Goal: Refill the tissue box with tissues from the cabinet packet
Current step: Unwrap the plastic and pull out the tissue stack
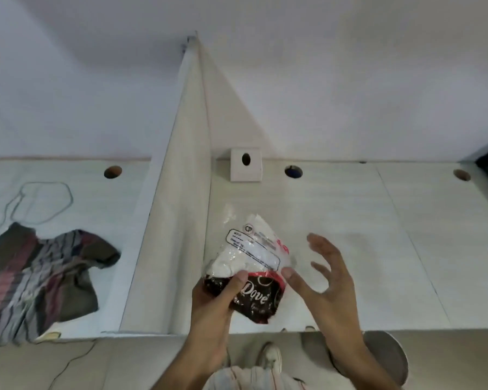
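My left hand (217,299) grips the dark lower end of a plastic tissue packet (251,257), white tissues showing through its clear upper part, held just above the white desk (350,235). Just right of the packet is my right hand (324,274), fingers spread, its thumb tip touching the packet's edge. A white cube tissue box (245,164) with an oval slot stands upright at the back of the desk against the wall, well beyond the packet.
A white divider panel (181,206) rises left of the packet. Beyond it, on the neighbouring desk, lies a striped cloth (40,280) and a looped cable (40,204). Cable holes (293,171) dot the desk's back edge. A round stool (389,358) stands below the front edge.
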